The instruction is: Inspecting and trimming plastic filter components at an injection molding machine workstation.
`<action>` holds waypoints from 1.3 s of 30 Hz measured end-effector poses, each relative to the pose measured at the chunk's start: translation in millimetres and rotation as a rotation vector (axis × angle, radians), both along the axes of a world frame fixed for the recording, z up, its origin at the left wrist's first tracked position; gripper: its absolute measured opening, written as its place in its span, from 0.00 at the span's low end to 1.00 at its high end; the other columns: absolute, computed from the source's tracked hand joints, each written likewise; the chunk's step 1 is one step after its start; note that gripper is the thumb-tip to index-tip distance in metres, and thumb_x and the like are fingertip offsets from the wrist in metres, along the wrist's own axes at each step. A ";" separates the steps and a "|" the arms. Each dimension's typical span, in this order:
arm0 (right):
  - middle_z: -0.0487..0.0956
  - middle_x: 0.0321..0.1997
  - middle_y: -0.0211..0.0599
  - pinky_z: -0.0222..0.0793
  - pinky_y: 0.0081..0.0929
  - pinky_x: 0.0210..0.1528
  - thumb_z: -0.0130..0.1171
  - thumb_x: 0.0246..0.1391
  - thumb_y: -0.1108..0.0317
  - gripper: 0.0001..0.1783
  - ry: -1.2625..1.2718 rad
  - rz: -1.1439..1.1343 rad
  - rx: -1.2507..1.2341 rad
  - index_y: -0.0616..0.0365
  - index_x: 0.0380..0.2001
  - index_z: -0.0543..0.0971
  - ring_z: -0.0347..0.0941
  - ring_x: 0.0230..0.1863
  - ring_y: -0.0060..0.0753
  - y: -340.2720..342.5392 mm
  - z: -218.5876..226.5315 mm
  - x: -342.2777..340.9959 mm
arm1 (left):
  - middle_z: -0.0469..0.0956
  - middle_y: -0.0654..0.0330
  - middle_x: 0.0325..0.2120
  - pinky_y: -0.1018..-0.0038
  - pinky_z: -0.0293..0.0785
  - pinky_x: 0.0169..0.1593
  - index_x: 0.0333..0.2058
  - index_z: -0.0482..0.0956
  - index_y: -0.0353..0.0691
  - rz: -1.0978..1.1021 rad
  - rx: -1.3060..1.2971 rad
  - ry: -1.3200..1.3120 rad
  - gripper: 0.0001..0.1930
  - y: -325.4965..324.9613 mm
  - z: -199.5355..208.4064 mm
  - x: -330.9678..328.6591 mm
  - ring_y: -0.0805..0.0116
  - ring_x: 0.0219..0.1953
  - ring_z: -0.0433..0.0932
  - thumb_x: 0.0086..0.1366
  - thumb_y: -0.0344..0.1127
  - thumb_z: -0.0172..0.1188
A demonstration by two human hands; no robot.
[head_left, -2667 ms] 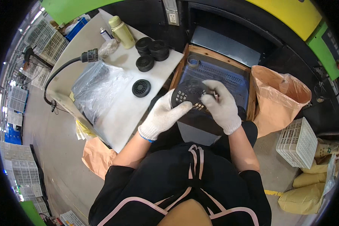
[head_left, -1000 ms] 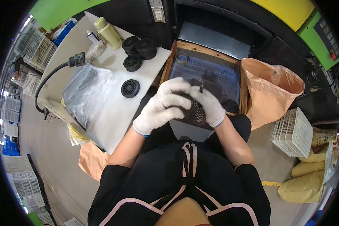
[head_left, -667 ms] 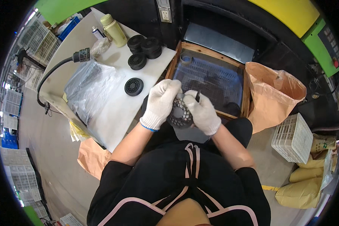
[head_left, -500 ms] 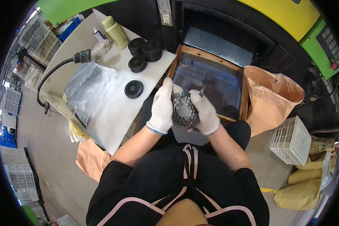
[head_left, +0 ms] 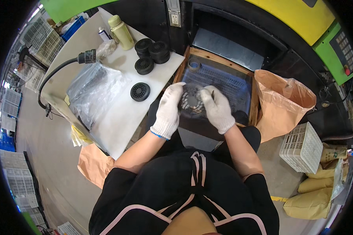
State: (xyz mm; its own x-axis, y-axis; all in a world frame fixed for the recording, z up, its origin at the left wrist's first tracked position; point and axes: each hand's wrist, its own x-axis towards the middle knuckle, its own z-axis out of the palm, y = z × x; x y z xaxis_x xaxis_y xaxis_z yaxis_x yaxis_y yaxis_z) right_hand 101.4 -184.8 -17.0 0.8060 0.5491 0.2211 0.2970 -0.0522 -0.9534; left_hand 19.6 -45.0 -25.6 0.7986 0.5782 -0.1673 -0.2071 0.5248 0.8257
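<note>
In white knit gloves, both my hands meet over the wooden-framed box. My left hand [head_left: 168,111] is closed on the left rim of a black round slotted plastic part [head_left: 191,97], which is smeared by motion. My right hand [head_left: 219,111] is closed at the part's right edge. A small dark pointed piece [head_left: 213,94] shows at its fingers, too small to name. On the white table to the left lies a similar black round grille [head_left: 140,92]. Behind it stand several more in stacks [head_left: 159,52].
A clear plastic bag [head_left: 94,92], a yellow-green bottle [head_left: 121,33] and a black hose [head_left: 47,80] occupy the table. The wooden frame [head_left: 223,60] holds a blue basket. Right of it are an open brown paper bag [head_left: 278,105] and white crates [head_left: 301,148].
The black round part has moved up and away from my body and turned between my hands. My right hand has shifted slightly right, its fingers moving along the part's edge.
</note>
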 end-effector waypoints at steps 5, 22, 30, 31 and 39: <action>0.78 0.28 0.35 0.73 0.32 0.40 0.50 0.67 0.56 0.18 0.432 0.324 -0.098 0.62 0.38 0.77 0.74 0.31 0.32 -2.9 23.8 -12.6 | 0.77 0.66 0.28 0.79 0.74 0.36 0.40 0.78 0.37 -0.185 0.193 0.014 0.11 -3.5 -4.6 -11.0 0.78 0.30 0.75 0.73 0.39 0.54; 0.80 0.31 0.39 0.73 0.22 0.15 0.48 0.66 0.43 0.30 0.741 0.370 0.080 0.63 0.46 0.76 0.77 0.21 0.25 -9.5 1.7 -8.6 | 0.78 0.66 0.29 0.79 0.74 0.34 0.38 0.77 0.38 -0.149 0.058 0.029 0.15 -2.3 6.0 -3.5 0.80 0.29 0.75 0.74 0.44 0.53; 0.74 0.27 0.32 0.63 0.22 0.06 0.48 0.65 0.42 0.29 0.716 0.136 0.011 0.62 0.46 0.72 0.66 0.13 0.24 6.6 -9.1 -3.1 | 0.82 0.59 0.38 0.77 0.77 0.46 0.43 0.77 0.35 -0.168 0.204 -0.038 0.12 15.0 -25.2 3.4 0.73 0.39 0.80 0.74 0.39 0.52; 0.73 0.26 0.32 0.63 0.20 0.08 0.48 0.65 0.43 0.28 0.719 0.100 -0.008 0.61 0.45 0.72 0.65 0.14 0.21 0.9 -7.8 -1.7 | 0.82 0.60 0.40 0.77 0.76 0.47 0.45 0.77 0.35 -0.176 0.184 -0.012 0.11 14.6 -35.1 5.7 0.74 0.40 0.79 0.72 0.35 0.54; 0.78 0.29 0.28 0.68 0.12 0.23 0.53 0.67 0.62 0.10 1.287 0.214 0.004 0.56 0.44 0.75 0.71 0.25 0.15 -55.0 -108.0 -48.9 | 0.79 0.50 0.48 0.70 0.75 0.53 0.56 0.73 0.29 0.250 0.675 0.380 0.26 221.6 -138.3 -3.0 0.65 0.49 0.78 0.64 0.39 0.64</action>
State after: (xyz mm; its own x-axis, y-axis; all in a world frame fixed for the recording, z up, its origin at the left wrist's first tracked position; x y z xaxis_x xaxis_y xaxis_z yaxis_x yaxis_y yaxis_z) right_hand 52.5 -239.8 -125.0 0.3370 0.6934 -0.6369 -0.8214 -0.1140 -0.5588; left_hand 16.6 176.7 -163.9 0.5915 0.8049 0.0477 0.1057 -0.1360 0.9851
